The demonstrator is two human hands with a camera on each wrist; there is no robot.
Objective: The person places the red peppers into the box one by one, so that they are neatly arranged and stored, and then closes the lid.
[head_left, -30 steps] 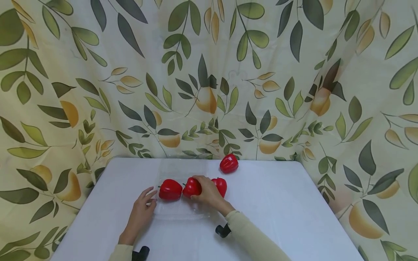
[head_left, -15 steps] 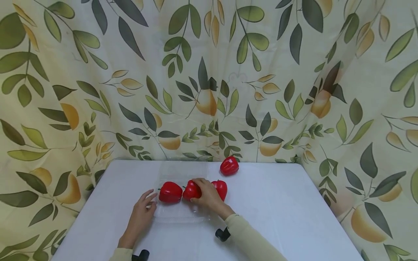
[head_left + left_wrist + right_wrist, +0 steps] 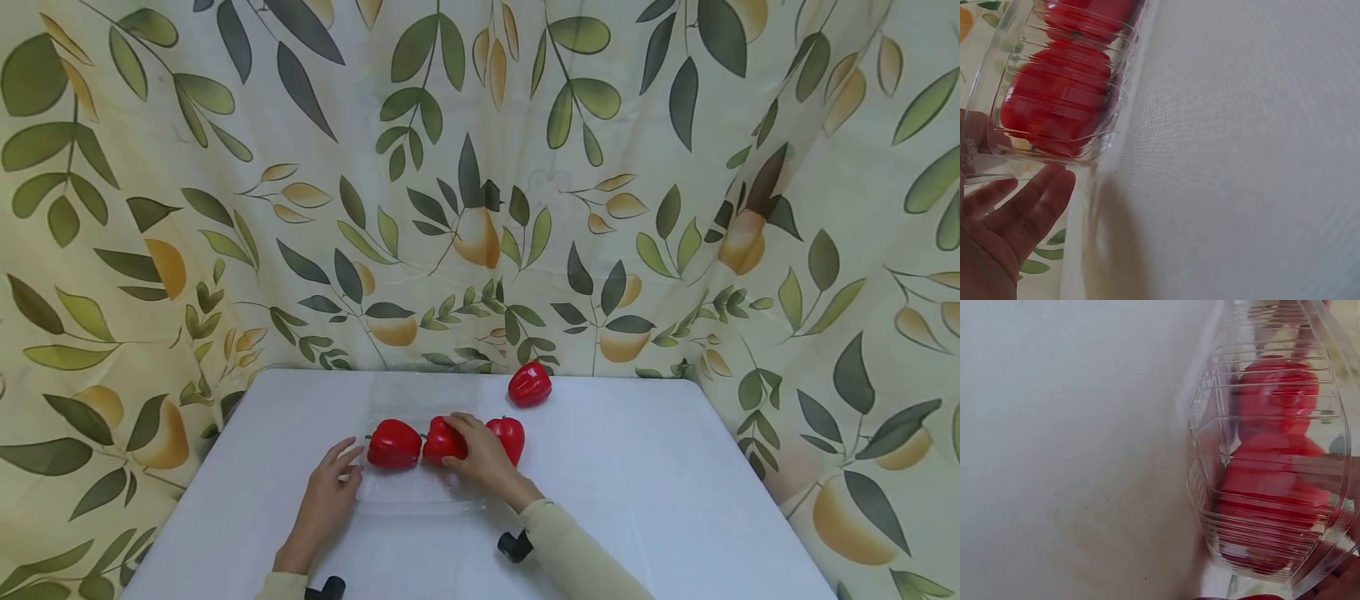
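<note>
A clear plastic container [image 3: 416, 503] lies on the white table with two red bell peppers in it. The left bell pepper [image 3: 393, 444] sits near its left end. My right hand [image 3: 483, 458] grips the other bell pepper [image 3: 442, 439], reaching in from the right with the fingers over its top. At the container's left end is my left hand [image 3: 327, 492], fingers relaxed. The left wrist view shows its fingertips [image 3: 1054, 181] against the container's end wall. Through the ribbed wall [image 3: 1254, 515] in the right wrist view, both peppers show red.
Just right of the container, partly hidden by my right hand, stands another red bell pepper [image 3: 508, 437]. One more bell pepper [image 3: 529, 384] lies near the table's back edge. A leaf-patterned curtain [image 3: 480, 208] hangs behind the white table [image 3: 637, 483].
The whole scene shifts slightly in the head view. Both hands and the bell peppers keep their places relative to the container.
</note>
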